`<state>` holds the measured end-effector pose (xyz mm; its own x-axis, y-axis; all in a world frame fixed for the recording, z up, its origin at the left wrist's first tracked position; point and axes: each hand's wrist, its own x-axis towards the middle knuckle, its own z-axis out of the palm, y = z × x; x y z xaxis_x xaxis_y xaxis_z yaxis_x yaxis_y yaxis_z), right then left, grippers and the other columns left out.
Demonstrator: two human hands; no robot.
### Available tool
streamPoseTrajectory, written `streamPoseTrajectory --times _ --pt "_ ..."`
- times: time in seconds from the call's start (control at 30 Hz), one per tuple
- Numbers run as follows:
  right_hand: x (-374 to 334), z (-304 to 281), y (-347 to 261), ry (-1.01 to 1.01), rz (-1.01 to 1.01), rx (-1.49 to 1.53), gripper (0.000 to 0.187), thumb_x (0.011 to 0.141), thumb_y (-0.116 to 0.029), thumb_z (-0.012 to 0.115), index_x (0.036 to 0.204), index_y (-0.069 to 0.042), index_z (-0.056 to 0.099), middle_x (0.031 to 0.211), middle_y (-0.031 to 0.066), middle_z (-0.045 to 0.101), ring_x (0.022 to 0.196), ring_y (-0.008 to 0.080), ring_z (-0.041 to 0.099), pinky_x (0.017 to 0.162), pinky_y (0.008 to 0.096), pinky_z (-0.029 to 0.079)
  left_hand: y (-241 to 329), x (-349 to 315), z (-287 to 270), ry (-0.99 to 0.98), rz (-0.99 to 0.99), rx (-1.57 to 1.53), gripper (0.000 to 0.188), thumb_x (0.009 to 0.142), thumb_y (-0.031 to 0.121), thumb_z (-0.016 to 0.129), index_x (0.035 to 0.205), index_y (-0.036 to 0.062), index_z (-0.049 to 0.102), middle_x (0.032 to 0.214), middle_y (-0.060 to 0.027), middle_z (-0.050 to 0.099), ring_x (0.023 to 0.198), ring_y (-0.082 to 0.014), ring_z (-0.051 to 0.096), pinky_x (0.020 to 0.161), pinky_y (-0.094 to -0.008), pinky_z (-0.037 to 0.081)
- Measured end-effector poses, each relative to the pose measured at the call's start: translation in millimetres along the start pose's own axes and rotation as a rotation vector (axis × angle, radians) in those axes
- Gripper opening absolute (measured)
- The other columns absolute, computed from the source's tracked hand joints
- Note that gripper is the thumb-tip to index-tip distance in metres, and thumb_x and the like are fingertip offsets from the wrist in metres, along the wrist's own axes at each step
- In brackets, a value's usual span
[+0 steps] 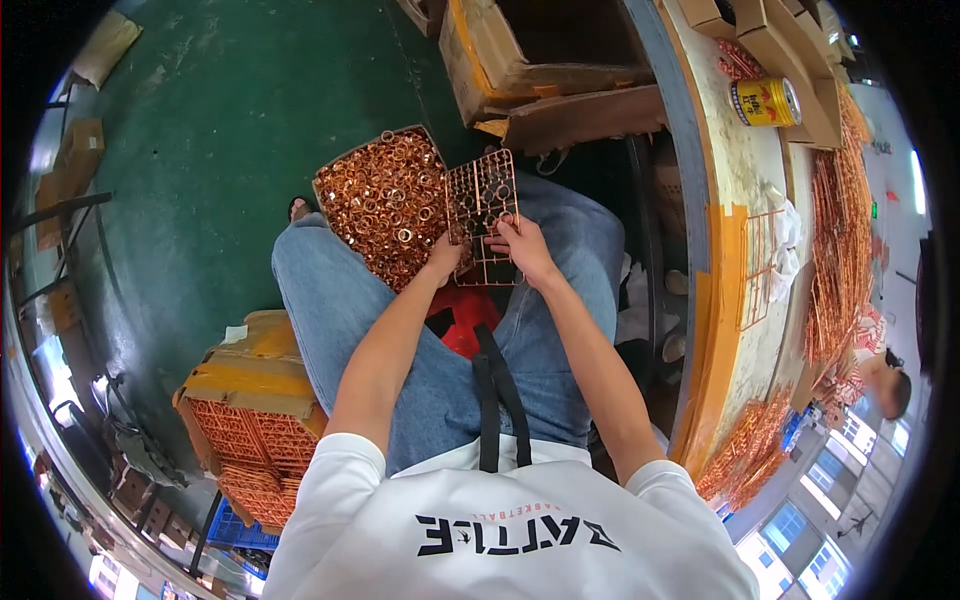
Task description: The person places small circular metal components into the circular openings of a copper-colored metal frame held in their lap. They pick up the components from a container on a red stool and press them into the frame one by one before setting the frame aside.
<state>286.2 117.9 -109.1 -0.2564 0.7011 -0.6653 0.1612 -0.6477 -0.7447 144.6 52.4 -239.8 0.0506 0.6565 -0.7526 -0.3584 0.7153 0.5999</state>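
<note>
A flat copper-coloured grid frame (pixel 480 187), with rings showing in its openings, is held over my lap. My left hand (pixel 445 258) grips its left edge near the lower corner, fingers partly hidden. On the other side, my right hand (pixel 522 247) is closed on the frame's right part, with fingers bent over its bars. Just left of the frame, between my knees, stands an open box heaped with shiny copper-coloured rings (pixel 390 200). The frame's upper left edge overlaps the box's right side.
At my right runs a workbench (pixel 722 260) bearing a yellow can (pixel 765 102), another grid frame (pixel 757 270) and piled copper frames (pixel 838 230). A carton of stacked frames (pixel 250 440) stands by my left leg. An open cardboard box (pixel 490 75) is ahead. Another person (pixel 885 388) is at far right.
</note>
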Motion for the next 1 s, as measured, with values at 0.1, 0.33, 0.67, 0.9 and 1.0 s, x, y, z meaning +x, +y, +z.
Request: streamPoseTrajectory --times 0.1,0.33,0.67,0.9,1.0 --pt "0.1 -3.2 0.3 0.009 0.022 0.069 0.011 0.092 -0.013 0.048 0.094 -0.002 0.051 0.093 0.0078 0.057 0.088 0.0221 0.063 0.077 0.0313 0.052 26.4 -26.5 4.9 0.015 0.019 0.006 0.028 0.080 -0.003 0.053 0.106 0.0048 0.050 0.085 -0.0049 0.057 0.073 -0.0143 0.055 0.063 -0.0274 0.045" --pt "-11.3 7.1 -24.7 -0.219 0.142 0.289 0.012 0.085 -0.010 0.055 0.093 -0.001 0.053 0.091 0.0100 0.061 0.086 0.0223 0.062 0.075 0.0335 0.054 89.7 -103.1 -40.3 -0.209 0.074 -0.409 0.032 0.088 0.017 0.055 0.117 0.0054 0.048 0.109 -0.0077 0.058 0.091 -0.0174 0.059 0.079 -0.0314 0.051" --pt "-6.5 76.8 -2.2 -0.416 -0.014 0.082 0.013 0.081 -0.002 0.061 0.090 0.003 0.054 0.087 0.0074 0.058 0.077 0.0176 0.062 0.065 0.0305 0.058 82.1 -151.8 -85.3 0.229 0.326 -0.096 0.016 0.083 0.010 0.063 0.095 0.0015 0.057 0.086 -0.0063 0.062 0.076 -0.0148 0.061 0.065 -0.0279 0.055" --pt "7.9 93.6 9.2 -0.226 -0.072 -0.080 0.026 0.078 -0.008 0.063 0.098 0.003 0.050 0.081 0.0097 0.059 0.066 0.0173 0.060 0.049 0.0295 0.055 72.3 -140.8 -97.2 0.333 0.417 0.059 0.042 0.074 0.014 0.072 0.101 -0.0028 0.046 0.083 -0.0073 0.058 0.063 -0.0142 0.060 0.057 -0.0249 0.053" --pt "1.5 95.3 5.4 -0.257 -0.102 -0.016 0.030 0.083 -0.013 0.062 0.106 0.000 0.048 0.088 0.0072 0.058 0.069 0.0144 0.059 0.058 0.0281 0.054 71.3 -144.3 -89.6 0.349 0.437 0.022 0.038 0.074 0.011 0.069 0.101 -0.0021 0.046 0.084 -0.0076 0.058 0.064 -0.0140 0.060 0.056 -0.0243 0.051"
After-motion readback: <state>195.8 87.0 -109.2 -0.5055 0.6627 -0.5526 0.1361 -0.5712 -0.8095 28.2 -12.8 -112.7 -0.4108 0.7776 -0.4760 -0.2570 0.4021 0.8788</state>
